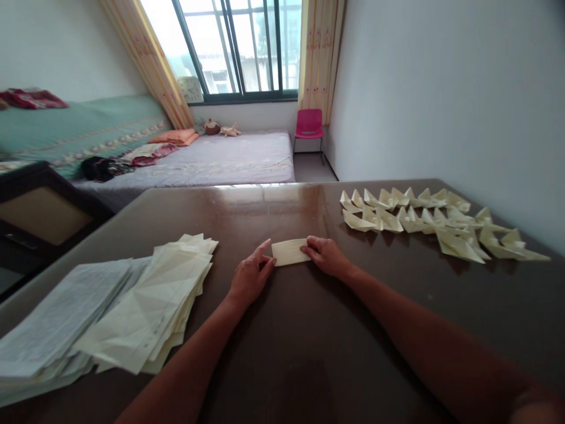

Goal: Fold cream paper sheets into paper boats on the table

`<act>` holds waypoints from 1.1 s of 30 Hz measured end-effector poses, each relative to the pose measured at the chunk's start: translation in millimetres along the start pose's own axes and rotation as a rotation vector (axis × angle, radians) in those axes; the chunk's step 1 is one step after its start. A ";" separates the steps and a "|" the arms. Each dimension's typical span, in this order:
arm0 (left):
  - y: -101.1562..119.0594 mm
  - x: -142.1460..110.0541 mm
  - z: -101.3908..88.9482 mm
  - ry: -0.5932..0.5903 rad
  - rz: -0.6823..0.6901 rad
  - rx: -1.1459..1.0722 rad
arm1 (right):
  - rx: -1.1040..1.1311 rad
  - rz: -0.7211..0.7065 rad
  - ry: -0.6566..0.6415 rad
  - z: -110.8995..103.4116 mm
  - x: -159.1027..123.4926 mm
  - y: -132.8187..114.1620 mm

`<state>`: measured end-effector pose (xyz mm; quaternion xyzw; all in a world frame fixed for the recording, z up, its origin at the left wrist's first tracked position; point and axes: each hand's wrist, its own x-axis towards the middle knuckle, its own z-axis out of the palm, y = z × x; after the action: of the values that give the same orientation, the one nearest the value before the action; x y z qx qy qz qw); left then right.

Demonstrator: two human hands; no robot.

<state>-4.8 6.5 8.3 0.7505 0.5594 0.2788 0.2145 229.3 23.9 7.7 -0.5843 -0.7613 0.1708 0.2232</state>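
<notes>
Folded paper rectangle (pixel 289 252) lies near the middle of the glossy brown table (pixel 273 335), between the person's hands. The right hand (pixel 325 255) pinches its right end; the left hand (pixel 252 273) meets the left end, forefinger extended, though whether it grips cannot be told. Origami boats (pixel 412 222) stand rightward in rows; creased cream sheets (pixel 152 300) overlap printed pages (pixel 66 318) leftward.

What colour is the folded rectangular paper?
The folded rectangular paper is pale cream, best seen in the head view.
</notes>
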 end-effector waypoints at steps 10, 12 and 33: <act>9.3 -5.1 2.4 -0.030 0.104 0.271 | -0.306 0.116 0.016 3.5 2.6 -16.7; 12.9 -6.6 1.9 -0.034 0.119 0.331 | -0.316 0.128 0.007 3.2 3.0 -17.3; 17.6 -13.8 12.2 -0.091 0.468 0.481 | -0.362 0.146 0.017 4.3 2.9 -20.6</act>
<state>12.8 -11.8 7.8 0.8994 0.4115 0.1471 -0.0138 209.6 21.3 15.3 -0.6699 -0.7334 0.0419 0.1078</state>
